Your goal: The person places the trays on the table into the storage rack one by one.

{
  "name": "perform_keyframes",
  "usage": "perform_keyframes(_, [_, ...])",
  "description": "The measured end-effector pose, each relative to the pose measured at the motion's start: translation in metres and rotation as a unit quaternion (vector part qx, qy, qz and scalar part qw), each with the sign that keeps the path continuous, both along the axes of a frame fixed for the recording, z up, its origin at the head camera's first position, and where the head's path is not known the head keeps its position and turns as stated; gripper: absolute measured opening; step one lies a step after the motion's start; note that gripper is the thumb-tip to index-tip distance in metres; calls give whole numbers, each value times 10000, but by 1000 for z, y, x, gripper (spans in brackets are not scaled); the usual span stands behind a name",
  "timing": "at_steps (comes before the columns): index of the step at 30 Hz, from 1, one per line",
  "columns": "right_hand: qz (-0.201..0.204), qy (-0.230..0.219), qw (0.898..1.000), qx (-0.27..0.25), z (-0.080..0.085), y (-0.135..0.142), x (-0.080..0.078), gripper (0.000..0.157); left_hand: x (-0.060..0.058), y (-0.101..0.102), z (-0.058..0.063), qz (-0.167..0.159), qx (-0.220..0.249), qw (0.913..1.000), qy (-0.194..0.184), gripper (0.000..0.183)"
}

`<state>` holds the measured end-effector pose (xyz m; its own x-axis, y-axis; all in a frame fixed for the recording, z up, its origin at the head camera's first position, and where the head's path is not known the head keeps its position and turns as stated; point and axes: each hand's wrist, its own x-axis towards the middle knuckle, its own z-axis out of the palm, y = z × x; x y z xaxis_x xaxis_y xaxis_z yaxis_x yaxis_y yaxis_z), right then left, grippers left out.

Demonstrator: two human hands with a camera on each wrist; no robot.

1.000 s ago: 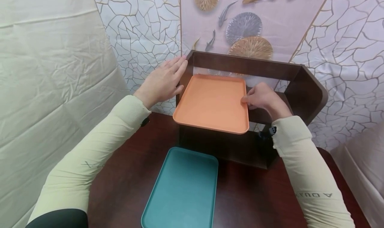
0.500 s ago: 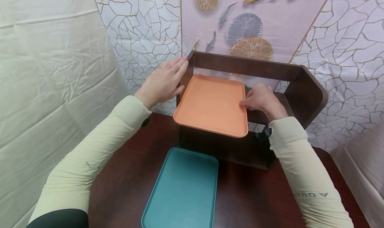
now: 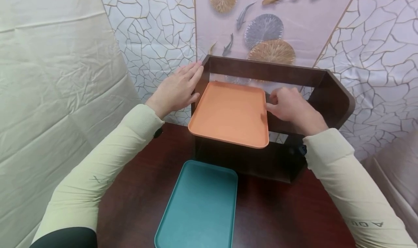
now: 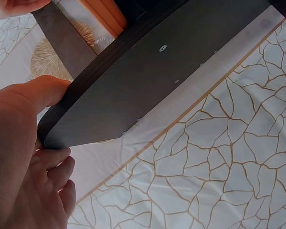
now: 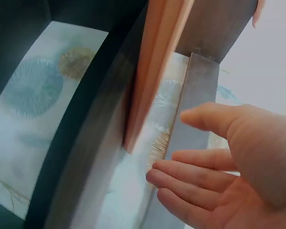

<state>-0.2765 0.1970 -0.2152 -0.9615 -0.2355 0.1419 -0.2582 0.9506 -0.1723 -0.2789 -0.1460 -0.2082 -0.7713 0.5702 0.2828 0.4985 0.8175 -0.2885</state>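
An orange tray (image 3: 232, 114) lies on the upper board of a dark brown desk shelf (image 3: 266, 66), its near end jutting out past the front. My left hand (image 3: 177, 88) holds the shelf's left side panel (image 4: 148, 71); in the left wrist view the thumb is on one face and the fingers bend round the far corner. My right hand (image 3: 290, 106) is at the tray's right edge. In the right wrist view this hand (image 5: 219, 167) has its thumb and fingers spread, holding nothing, apart from the tray's edge (image 5: 162, 57).
A teal tray (image 3: 199, 204) lies on the dark red table (image 3: 130, 204) in front of the shelf. The shelf's right side panel (image 3: 334, 95) stands beyond my right hand. A patterned cloth (image 3: 156, 27) hangs behind, and a pale curtain (image 3: 58, 77) is at the left.
The right hand has let go of the orange tray's right edge and moved slightly right. The tray came slightly nearer, then stayed about put. The left hand has not moved.
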Motion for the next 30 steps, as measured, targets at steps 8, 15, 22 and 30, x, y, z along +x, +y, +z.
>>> perform_keyframes(8, [340,-198,9967,714,15,24,25,73,0,1,0,-21,-5,10000,-5,79])
perform_keyframes(15, [181,3,9970,757,20,50,50,88,-1,0,0,-70,64,9999,31,79])
perform_keyframes(22, [242,571,9958,677,26,78,65,88,0,0,-1,-99,76,9999,43,78])
perform_keyframes(30, [263,1025,9925,608,31,107,80,85,1,0,0,-121,100,9999,65,78])
